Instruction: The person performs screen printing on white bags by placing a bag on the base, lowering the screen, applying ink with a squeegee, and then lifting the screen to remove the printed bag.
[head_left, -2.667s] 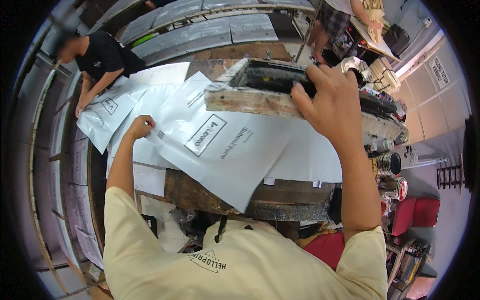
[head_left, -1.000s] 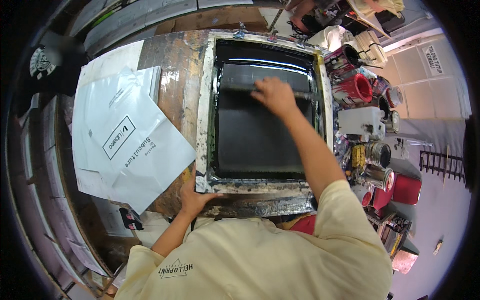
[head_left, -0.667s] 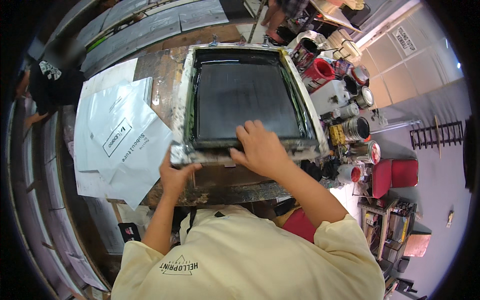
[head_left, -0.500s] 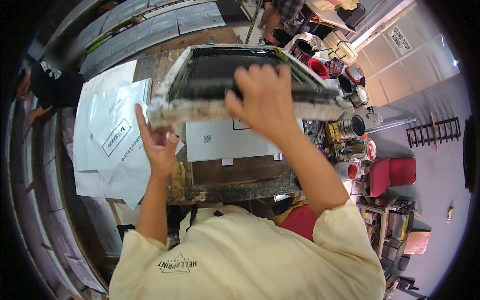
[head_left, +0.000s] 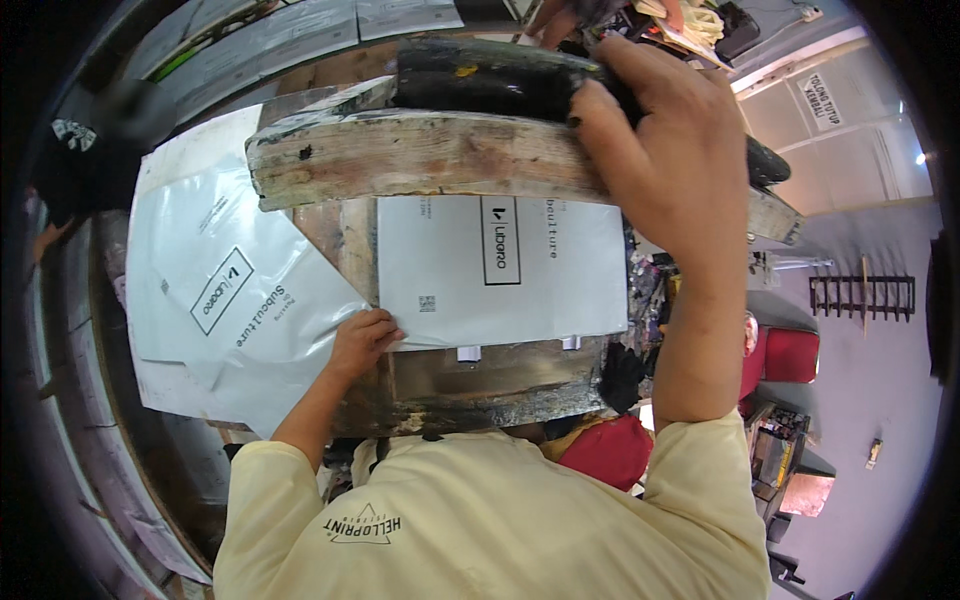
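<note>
My right hand (head_left: pixel 670 130) is wrapped round a black ink-stained squeegee (head_left: pixel 490 82), which lies along the near side of a tilted wooden screen frame (head_left: pixel 420 158). The frame's near edge is raised above a white printed plastic sheet (head_left: pixel 570 290) lying flat on the work board. At that sheet's near left corner my left hand (head_left: pixel 365 338) is closed, its fingers pinching the edge. Beside it, a stack of similar white printed sheets (head_left: pixel 180 310) lies at an angle, one corner reaching toward my left fingers. The frame hides the far part of the middle sheet.
Two small white tabs, one a white tab (head_left: pixel 469 353), stick out under the sheet's near edge. A black cloth (head_left: pixel 622 378) lies at the table's right corner. Racks with white sheets (head_left: pixel 250 60) stand behind and left. A person (head_left: pixel 80 165) is at the left; a red chair (head_left: pixel 790 355) stands right.
The screen frame's near edge has swung up and toward me with my right hand, uncovering more of the middle sheet. My left hand moved from beside the frame down to the sheet's corner and closed.
</note>
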